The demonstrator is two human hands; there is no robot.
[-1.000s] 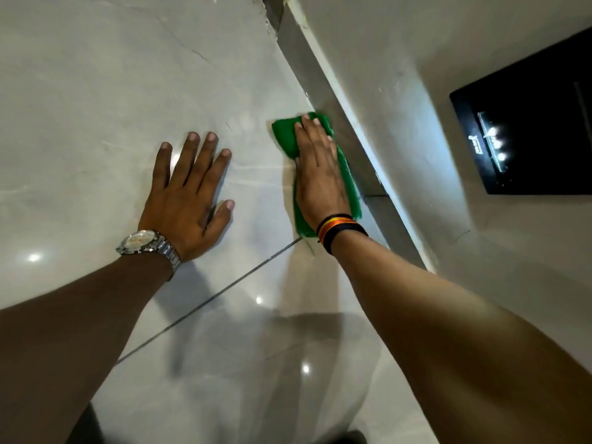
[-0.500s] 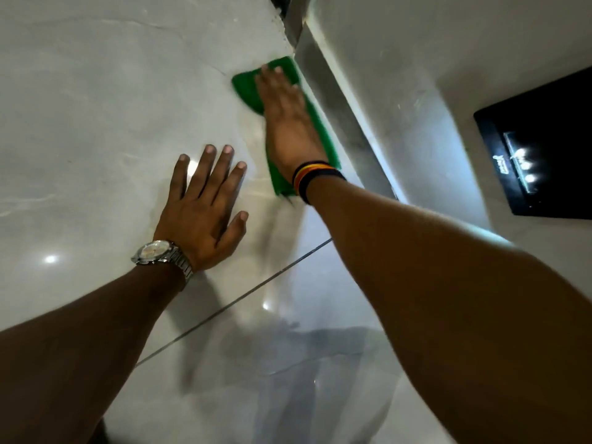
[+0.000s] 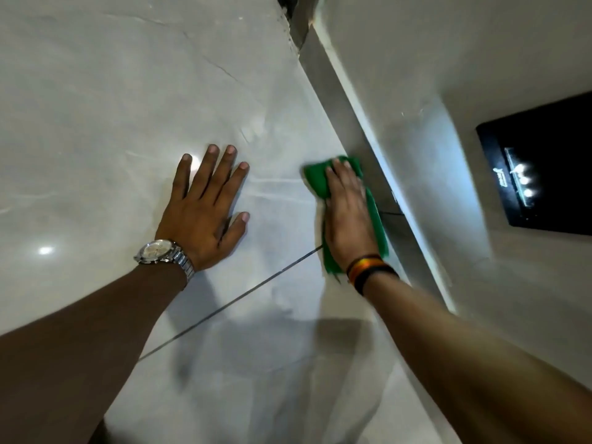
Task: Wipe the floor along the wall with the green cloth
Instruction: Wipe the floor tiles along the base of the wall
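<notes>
The green cloth [image 3: 315, 179] lies flat on the glossy pale floor [image 3: 128, 91], tight against the grey skirting [image 3: 339, 100] of the white wall [image 3: 448, 59]. My right hand [image 3: 347, 216] presses down on the cloth with fingers together; green shows past the fingertips and along both sides of the palm. My left hand [image 3: 205, 209] rests palm-down on the bare floor to the left of the cloth, fingers spread, holding nothing. A metal watch sits on the left wrist and coloured bands on the right wrist.
A dark grout line [image 3: 240, 299] runs diagonally across the floor under my arms. A black glossy panel [image 3: 544, 168] with small lights is mounted on the wall at right. A dark gap [image 3: 290, 8] shows where the skirting ends at the top.
My right hand slid the cloth forward along the skirting, then pulled it back toward me to about where it started. My left hand stayed planted on the floor.
</notes>
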